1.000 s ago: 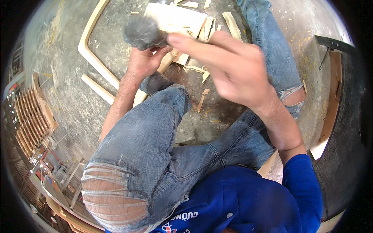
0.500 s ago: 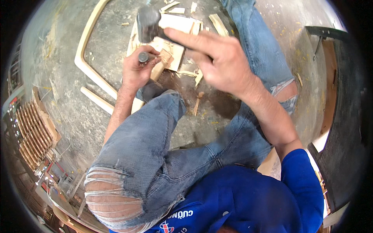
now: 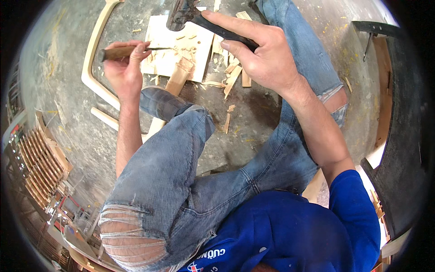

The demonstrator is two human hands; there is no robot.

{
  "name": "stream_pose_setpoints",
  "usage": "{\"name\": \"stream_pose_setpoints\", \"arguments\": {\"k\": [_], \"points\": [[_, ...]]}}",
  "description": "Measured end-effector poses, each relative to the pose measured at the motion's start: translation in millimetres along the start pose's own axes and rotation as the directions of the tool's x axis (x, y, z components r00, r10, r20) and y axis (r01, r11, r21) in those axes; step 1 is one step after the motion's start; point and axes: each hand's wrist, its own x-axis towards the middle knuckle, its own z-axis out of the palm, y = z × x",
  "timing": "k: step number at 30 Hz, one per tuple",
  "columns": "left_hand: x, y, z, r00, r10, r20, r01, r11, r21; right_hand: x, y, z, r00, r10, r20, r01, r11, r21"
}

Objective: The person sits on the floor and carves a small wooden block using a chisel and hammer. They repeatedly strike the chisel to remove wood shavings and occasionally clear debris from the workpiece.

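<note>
1. The left hand [image 3: 123, 72] is clenched around the wooden handle of a chisel [image 3: 131, 51], which lies nearly level with its thin blade pointing right over a pale wooden board [image 3: 161, 45].
2. The right hand [image 3: 265, 59] grips the dark handle of a hammer [image 3: 183, 16]; the forefinger lies stretched along the handle, and the metal head hangs above the board's upper edge, apart from the chisel.
3. The board lies flat on the grey concrete floor [image 3: 253, 122], strewn with fresh chips.
4. A narrow wooden piece [image 3: 174, 84] lies slanting across the board's lower edge and runs under the person's shoe [image 3: 161, 103].
5. Wood offcuts [image 3: 233, 77] lie scattered just right of the board.
6. A curved pale wooden frame part [image 3: 93, 59] lies on the floor, left of the left hand.
</note>
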Motion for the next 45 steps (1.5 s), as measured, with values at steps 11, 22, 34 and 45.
{"name": "stream_pose_setpoints", "arguments": {"k": [11, 22, 34, 45], "points": [[-19.7, -12.0, 11.4, 0.984, -0.130, 0.121, 0.111, 0.982, 0.153, -4.1, 0.2, 5.1, 0.989, 0.134, 0.059, -0.136, 0.990, 0.023], [-24.2, -11.5, 17.2, 0.966, -0.088, 0.245, 0.000, 0.941, 0.338, -3.3, 0.3, 3.8, 0.994, 0.108, -0.016, -0.107, 0.994, 0.022], [-22.4, -13.3, 16.0, 0.960, -0.081, 0.266, -0.020, 0.934, 0.356, -3.1, -3.2, -1.6, 0.969, 0.234, 0.074, -0.235, 0.972, 0.005], [-19.5, -4.4, 20.3, 0.948, -0.112, 0.298, -0.024, 0.909, 0.416, -2.1, -6.3, -3.8, 0.961, 0.259, 0.100, -0.259, 0.966, -0.018]]}}
